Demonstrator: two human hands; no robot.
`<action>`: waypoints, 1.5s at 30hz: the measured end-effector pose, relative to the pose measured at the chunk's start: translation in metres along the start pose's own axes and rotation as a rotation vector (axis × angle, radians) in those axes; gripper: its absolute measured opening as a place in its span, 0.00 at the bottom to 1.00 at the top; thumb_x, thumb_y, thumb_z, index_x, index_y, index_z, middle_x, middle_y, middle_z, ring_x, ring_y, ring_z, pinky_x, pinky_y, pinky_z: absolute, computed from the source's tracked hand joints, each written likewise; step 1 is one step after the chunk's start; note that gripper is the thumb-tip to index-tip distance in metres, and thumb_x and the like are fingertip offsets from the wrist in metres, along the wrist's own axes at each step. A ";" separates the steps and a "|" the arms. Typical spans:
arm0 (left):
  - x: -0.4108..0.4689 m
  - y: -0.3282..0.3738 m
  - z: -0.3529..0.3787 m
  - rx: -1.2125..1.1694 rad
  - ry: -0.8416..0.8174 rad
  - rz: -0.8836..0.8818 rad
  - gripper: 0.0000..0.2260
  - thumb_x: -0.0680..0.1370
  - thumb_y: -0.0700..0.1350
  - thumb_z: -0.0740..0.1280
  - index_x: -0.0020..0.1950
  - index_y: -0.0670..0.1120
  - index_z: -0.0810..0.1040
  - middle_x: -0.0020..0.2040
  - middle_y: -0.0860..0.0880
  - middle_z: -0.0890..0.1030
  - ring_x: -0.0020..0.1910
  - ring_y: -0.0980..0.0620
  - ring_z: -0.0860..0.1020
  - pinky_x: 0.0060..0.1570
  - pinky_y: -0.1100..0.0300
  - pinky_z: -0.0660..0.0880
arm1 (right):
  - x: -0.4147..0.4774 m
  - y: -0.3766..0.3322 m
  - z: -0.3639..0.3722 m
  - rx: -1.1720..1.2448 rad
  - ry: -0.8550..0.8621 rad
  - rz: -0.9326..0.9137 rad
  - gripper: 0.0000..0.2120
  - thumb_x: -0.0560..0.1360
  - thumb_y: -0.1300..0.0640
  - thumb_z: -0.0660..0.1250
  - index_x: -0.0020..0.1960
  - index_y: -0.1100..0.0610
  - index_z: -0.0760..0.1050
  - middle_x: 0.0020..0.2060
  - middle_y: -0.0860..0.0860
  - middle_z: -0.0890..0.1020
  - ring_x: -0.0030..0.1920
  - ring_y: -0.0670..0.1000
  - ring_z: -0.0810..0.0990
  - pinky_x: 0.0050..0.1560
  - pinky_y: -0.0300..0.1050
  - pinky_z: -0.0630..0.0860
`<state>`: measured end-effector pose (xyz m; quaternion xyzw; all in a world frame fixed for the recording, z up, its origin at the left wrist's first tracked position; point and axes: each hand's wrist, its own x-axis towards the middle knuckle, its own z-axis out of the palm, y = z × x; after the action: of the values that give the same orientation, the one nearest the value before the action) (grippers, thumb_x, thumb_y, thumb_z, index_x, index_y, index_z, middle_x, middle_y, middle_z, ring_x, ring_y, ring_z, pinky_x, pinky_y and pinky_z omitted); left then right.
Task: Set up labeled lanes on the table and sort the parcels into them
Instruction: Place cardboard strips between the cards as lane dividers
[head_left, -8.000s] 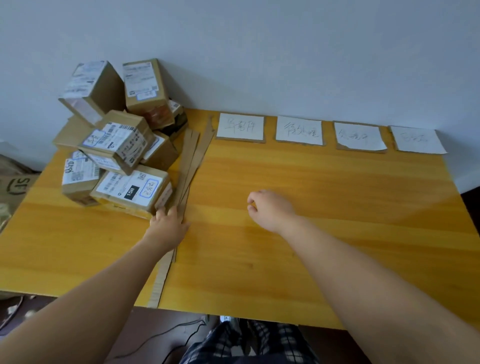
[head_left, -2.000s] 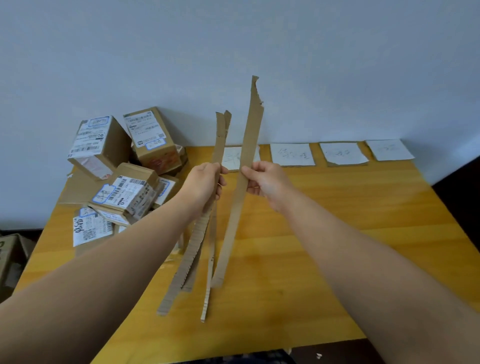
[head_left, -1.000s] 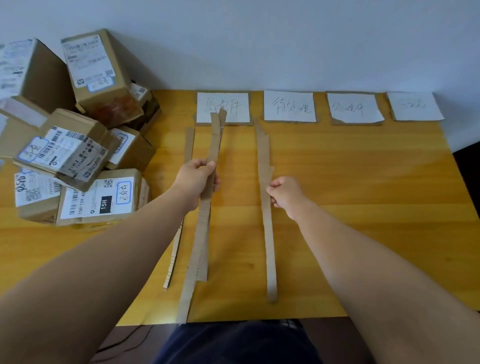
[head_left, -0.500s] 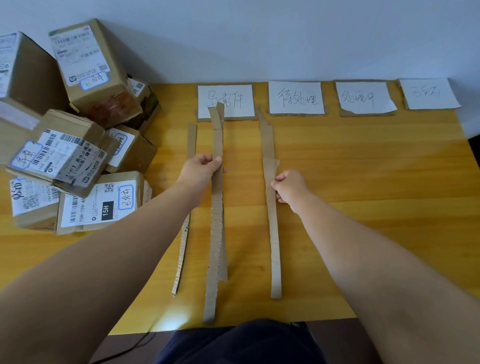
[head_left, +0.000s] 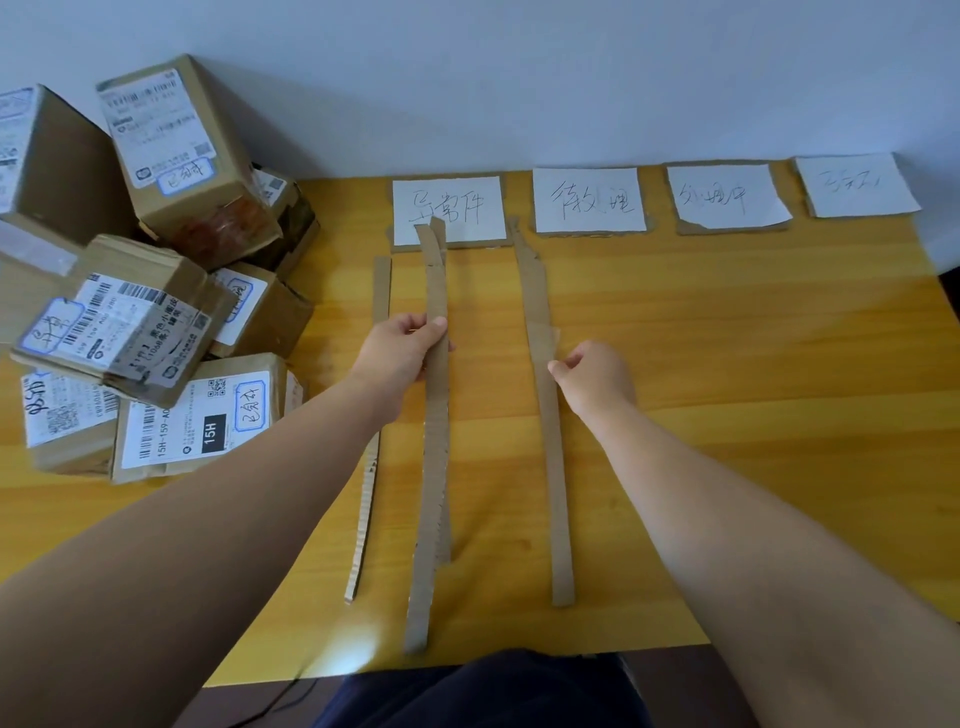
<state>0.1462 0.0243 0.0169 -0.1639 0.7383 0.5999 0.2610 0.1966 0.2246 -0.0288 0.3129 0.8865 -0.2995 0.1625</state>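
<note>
A person's left hand (head_left: 402, 345) grips a pair of overlapping cardboard strips (head_left: 435, 441) at frame centre, their far ends lapping the leftmost of four handwritten label cards (head_left: 449, 210) lined along the table's (head_left: 753, 364) back edge. The right hand (head_left: 595, 376), fingers curled, pinches the edge of another strip (head_left: 550, 467) lying flat between the first two cards. A thinner strip (head_left: 370, 467) lies just left of the held pair. Labeled parcels (head_left: 156, 322) sit heaped at upper left.
</note>
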 end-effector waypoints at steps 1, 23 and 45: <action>-0.001 0.004 0.001 -0.002 -0.002 0.009 0.07 0.79 0.48 0.65 0.52 0.45 0.76 0.40 0.50 0.82 0.37 0.54 0.77 0.39 0.60 0.74 | -0.001 -0.001 -0.002 0.053 0.006 -0.022 0.10 0.79 0.50 0.63 0.53 0.57 0.74 0.37 0.48 0.76 0.37 0.50 0.76 0.38 0.45 0.74; -0.060 0.092 0.126 -0.110 -0.118 0.159 0.08 0.78 0.47 0.67 0.48 0.42 0.74 0.38 0.46 0.78 0.33 0.52 0.73 0.30 0.63 0.73 | -0.032 -0.006 -0.150 0.708 -0.435 -0.338 0.08 0.75 0.57 0.71 0.50 0.59 0.75 0.37 0.51 0.84 0.35 0.48 0.83 0.36 0.39 0.80; -0.066 0.064 0.211 0.215 0.119 0.243 0.05 0.82 0.43 0.59 0.50 0.43 0.71 0.42 0.48 0.78 0.38 0.52 0.77 0.33 0.63 0.73 | 0.020 0.111 -0.181 0.769 -0.252 -0.114 0.07 0.77 0.62 0.68 0.52 0.65 0.77 0.39 0.54 0.82 0.34 0.49 0.81 0.28 0.40 0.78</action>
<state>0.2036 0.2395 0.0758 -0.0796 0.8269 0.5337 0.1583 0.2358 0.4176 0.0534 0.2622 0.6991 -0.6535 0.1243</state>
